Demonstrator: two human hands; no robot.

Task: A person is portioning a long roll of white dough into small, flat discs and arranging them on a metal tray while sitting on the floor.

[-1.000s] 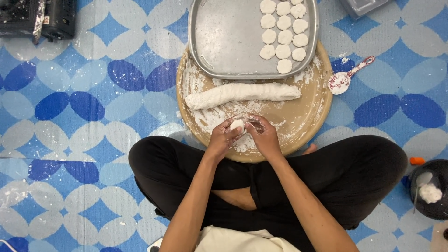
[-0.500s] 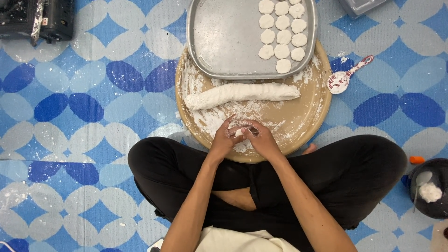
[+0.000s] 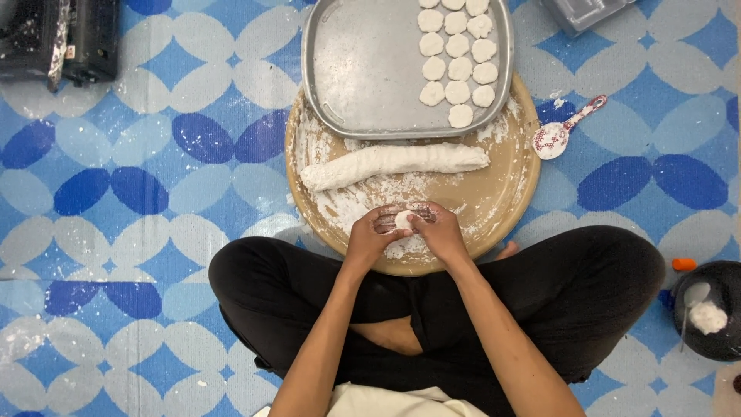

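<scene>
I sit cross-legged on a patterned mat. My left hand (image 3: 373, 235) and my right hand (image 3: 440, 228) meet over the near part of a round floured wooden board (image 3: 505, 185), both pinching a small white dough piece (image 3: 403, 220) between the fingertips. A long roll of white dough (image 3: 394, 164) lies across the board's middle. Beyond it a grey metal tray (image 3: 363, 69) rests on the board's far edge, with several flat round dough discs (image 3: 457, 68) lined up on its right side.
A patterned spoon (image 3: 557, 135) lies on the blue-and-white mat to the right of the board. A black bowl with flour and a spoon (image 3: 706, 309) stands at the right edge. Dark boxes (image 3: 58, 38) sit at top left, a grey container (image 3: 583, 11) at top right.
Both hands stay together at the board's near edge, turning and pressing the small dough piece; the fingers have shifted slightly. The roll and tray have not moved.
</scene>
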